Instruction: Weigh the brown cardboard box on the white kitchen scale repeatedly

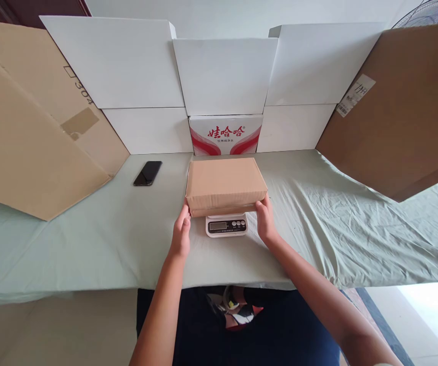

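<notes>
Near the middle of the tabletop's [108,254] near edge we see a scale [227,225], its display unreadable. Just beyond, the left hand [181,231] and right hand [265,218] press the brown box [226,178] between them, fingers against its sides near its front corners. The closed box is already over the scale but not yet released; whether it rests there we cannot tell. Farther left lies a phone [147,173]; a printed carton [226,134] stands at the far edge.

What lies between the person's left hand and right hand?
In the head view: a cardboard box, held on both sides, and a white scale's display end.
</notes>
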{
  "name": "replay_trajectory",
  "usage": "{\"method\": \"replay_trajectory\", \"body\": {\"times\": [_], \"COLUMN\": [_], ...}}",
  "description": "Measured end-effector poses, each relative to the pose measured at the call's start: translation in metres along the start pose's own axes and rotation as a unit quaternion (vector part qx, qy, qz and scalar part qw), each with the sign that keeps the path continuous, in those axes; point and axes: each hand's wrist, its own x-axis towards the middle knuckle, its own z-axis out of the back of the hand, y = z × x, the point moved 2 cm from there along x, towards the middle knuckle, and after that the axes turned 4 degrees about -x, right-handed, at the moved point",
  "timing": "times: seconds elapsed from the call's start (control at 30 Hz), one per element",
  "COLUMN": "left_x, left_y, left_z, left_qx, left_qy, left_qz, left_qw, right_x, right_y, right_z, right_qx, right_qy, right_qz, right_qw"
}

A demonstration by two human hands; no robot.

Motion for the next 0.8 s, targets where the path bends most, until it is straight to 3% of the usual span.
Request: {"method": "replay_trajectory", "body": {"times": [0.17, 0.33, 0.43, 0.53, 0.67, 0.8], "left_x": [0.013, 0.079, 0.124, 0.149, 0.152, 0.149], "left_y": [-0.013, -0.024, -0.009, 0.019, 0.047, 0.055], "left_z": [0.004, -0.006, -0.016, -0.022, -0.023, -0.019], "left_qx": [0.018, -0.019, -0.032, -0.038, -0.040, -0.057], "left_qy": [-0.019, -0.002, 0.001, -0.019, -0.028, -0.031], "left_qz": [0.006, -0.007, -0.016, 0.001, 0.022, 0.037], "left_qw": [1.000, 1.000, 0.999, 0.999, 0.999, 0.997], "right_x": [0.008, 0.069, 0.108, 0.130, 0.136, 0.137], "right_y": [0.010, 0.014, 0.000, -0.026, -0.055, -0.061], "right_z": [-0.007, -0.015, -0.019, -0.020, -0.015, -0.012], "right_qx": [0.016, -0.014, -0.025, -0.023, -0.026, -0.040], "right_qy": [0.028, 0.028, 0.009, -0.011, -0.029, -0.006], "right_qz": [0.025, 0.094, 0.109, 0.092, 0.062, 0.056], "right_qw": [0.999, 0.995, 0.994, 0.995, 0.997, 0.998]}}
